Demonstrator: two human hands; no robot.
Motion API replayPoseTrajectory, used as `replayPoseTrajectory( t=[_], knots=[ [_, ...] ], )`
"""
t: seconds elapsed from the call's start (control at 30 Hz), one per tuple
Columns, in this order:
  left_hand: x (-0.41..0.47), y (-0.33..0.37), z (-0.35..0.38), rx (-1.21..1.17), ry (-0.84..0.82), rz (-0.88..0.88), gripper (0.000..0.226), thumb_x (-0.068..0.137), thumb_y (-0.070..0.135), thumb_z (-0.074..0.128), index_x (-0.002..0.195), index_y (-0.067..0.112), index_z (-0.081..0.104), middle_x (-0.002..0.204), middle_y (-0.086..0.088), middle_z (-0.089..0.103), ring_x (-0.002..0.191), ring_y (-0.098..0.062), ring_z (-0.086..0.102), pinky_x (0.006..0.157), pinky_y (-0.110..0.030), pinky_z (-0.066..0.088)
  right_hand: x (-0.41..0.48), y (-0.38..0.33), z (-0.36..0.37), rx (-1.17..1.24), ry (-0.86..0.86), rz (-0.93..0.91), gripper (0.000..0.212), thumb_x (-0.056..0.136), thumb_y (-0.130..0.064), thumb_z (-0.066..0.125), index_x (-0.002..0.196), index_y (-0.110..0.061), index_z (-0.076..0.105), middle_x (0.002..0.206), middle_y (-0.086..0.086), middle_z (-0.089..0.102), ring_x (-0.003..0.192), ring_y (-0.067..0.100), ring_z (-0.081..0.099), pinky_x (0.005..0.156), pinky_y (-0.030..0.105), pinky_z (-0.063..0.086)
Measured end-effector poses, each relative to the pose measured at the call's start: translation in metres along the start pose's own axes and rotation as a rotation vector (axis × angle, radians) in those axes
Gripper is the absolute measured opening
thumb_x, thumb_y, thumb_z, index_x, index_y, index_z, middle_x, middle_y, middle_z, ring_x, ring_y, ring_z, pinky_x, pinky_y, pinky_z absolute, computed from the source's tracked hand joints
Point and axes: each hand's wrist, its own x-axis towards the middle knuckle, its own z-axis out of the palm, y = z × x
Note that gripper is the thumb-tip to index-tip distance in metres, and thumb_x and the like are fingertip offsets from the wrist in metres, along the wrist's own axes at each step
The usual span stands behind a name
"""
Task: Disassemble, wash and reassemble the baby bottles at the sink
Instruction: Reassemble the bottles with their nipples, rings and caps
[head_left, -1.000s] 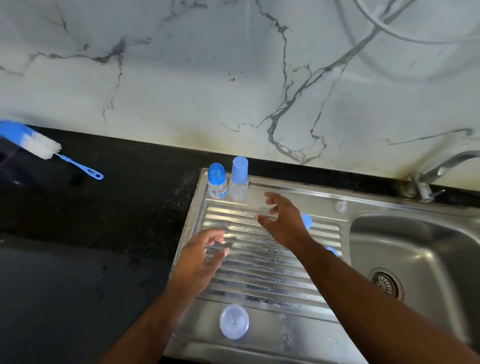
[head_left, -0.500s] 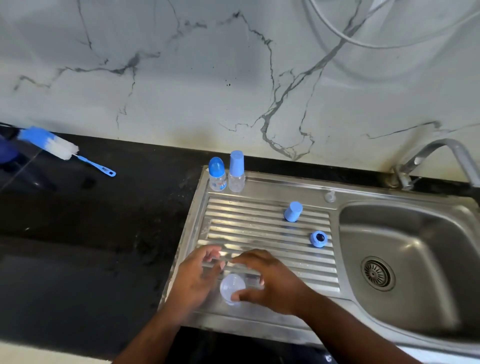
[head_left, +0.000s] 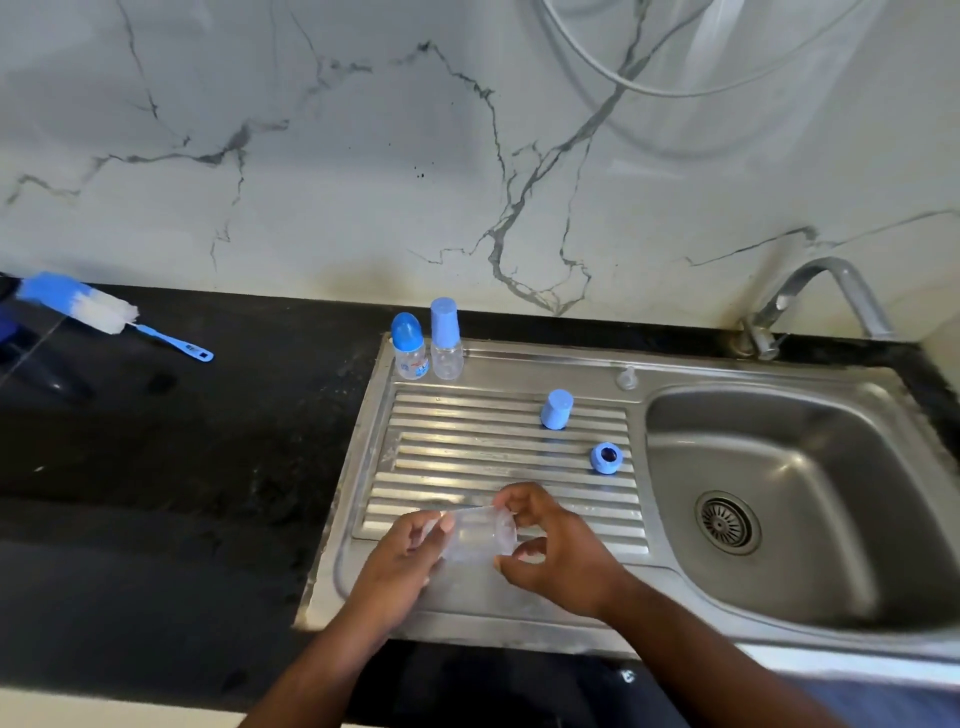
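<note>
Blurring into the drainboard (head_left: 467, 447), the clear bottle (head_left: 480, 538) is lying sideways; your left hand (head_left: 400, 561) is gripping one end, your right hand (head_left: 556, 545) pinching the other.

Left hand (head_left: 400, 564), right hand (head_left: 558, 553) (fingers (head_left: 511, 500) curled)

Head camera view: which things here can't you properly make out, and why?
1) Head view: the clear bottle is blurred and see-through; the left hand and right hand grip its ends, hiding its mouth.
2) Head view: the dark blue thing beside the brush is cut off by the left edge.
3) Head view: the print on the capped bottle is too small to read.
</note>
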Motion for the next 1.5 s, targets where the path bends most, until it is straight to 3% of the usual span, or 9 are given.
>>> replayPoseTrajectory(
  t=[0.1,0.17,0.23,0.37,0.57,1.0,1.13,1.27,1.5],
  knots=[
    [-0.006,0.013,0.020,-0.295,-0.132,-0.102,0.041,0.091,0.047,0.066,0.123,0.022,0.060,0.115,-0.011,0.075,0.106,-0.030,0.072,0.091,-0.041,0.058,-0.015,0.009,-0.012,0.058,0.019,0.018,0.054,0.079,-0.018,0.083,0.121,-0.035,0.054,0.121,-0.015,0.062,0.113,0.010,0.060,0.088,0.033,0.059],
    [-0.006,0.016,0.031,-0.325,-0.119,-0.061,0.051,0.084,0.049,0.077,0.121,0.017,0.064,0.113,-0.019,0.073,0.108,-0.037,0.070,0.091,-0.043,0.059,-0.024,0.015,-0.018,0.030,0.034,0.031,0.056,0.080,-0.019,0.083,0.123,-0.037,0.052,0.125,-0.015,0.062,0.117,0.006,0.058,0.086,0.031,0.059],
    [-0.006,0.020,0.039,-0.180,-0.094,0.061,0.057,0.074,0.052,0.086,0.120,0.026,0.065,0.112,-0.005,0.074,0.105,-0.026,0.072,0.089,-0.039,0.060,-0.032,0.022,-0.025,-0.032,0.055,0.047,0.064,0.081,-0.019,0.083,0.130,-0.041,0.048,0.129,-0.019,0.059,0.118,0.000,0.056,0.082,0.026,0.059],
    [-0.006,0.025,0.058,0.227,-0.046,0.281,0.061,0.075,0.031,0.089,0.124,0.045,0.056,0.110,0.015,0.069,0.101,0.003,0.065,0.088,-0.022,0.056,-0.048,0.040,-0.046,-0.113,0.111,0.100,0.079,0.084,-0.023,0.080,0.144,-0.052,0.038,0.131,-0.023,0.055,0.115,-0.002,0.056,0.079,0.019,0.054],
    [0.000,0.020,0.082,0.539,-0.161,0.519,0.057,0.073,0.029,0.087,0.121,0.039,0.058,0.119,0.024,0.059,0.113,0.001,0.056,0.097,-0.019,0.046,-0.066,0.061,-0.077,-0.128,0.276,0.167,0.069,0.085,-0.024,0.079,0.139,-0.049,0.045,0.121,-0.019,0.062,0.100,-0.001,0.061,0.080,0.022,0.057],
    [0.013,0.001,0.101,0.700,-0.215,0.485,0.063,0.076,0.037,0.084,0.130,0.043,0.050,0.128,0.030,0.052,0.118,0.016,0.044,0.098,-0.005,0.033,-0.078,0.078,-0.098,-0.134,0.330,0.211,0.055,0.087,-0.029,0.078,0.133,-0.045,0.053,0.115,-0.018,0.066,0.094,0.001,0.065,0.079,0.010,0.049],
    [0.010,0.003,0.098,0.657,-0.242,0.426,0.078,0.072,0.052,0.086,0.137,0.046,0.044,0.130,0.033,0.047,0.117,0.018,0.042,0.091,0.000,0.030,-0.071,0.078,-0.100,-0.138,0.318,0.210,0.053,0.088,-0.028,0.077,0.133,-0.043,0.054,0.115,-0.018,0.065,0.094,0.001,0.066,0.080,0.011,0.049],
    [0.010,0.011,0.094,0.547,-0.248,0.411,0.081,0.069,0.072,0.078,0.138,0.046,0.045,0.133,0.031,0.052,0.124,0.010,0.048,0.100,-0.010,0.036,-0.060,0.078,-0.103,-0.130,0.315,0.208,0.049,0.088,-0.028,0.077,0.129,-0.045,0.055,0.114,-0.017,0.066,0.093,0.002,0.066,0.079,0.012,0.050],
    [0.013,0.024,0.083,0.471,-0.176,0.435,0.057,0.084,0.076,0.057,0.132,0.045,0.053,0.127,0.025,0.059,0.123,0.005,0.051,0.103,-0.028,0.048,-0.022,0.074,-0.112,-0.179,0.328,0.218,0.044,0.089,-0.021,0.075,0.127,-0.038,0.060,0.114,-0.015,0.066,0.090,0.009,0.065,0.075,0.009,0.047]
  ],
)
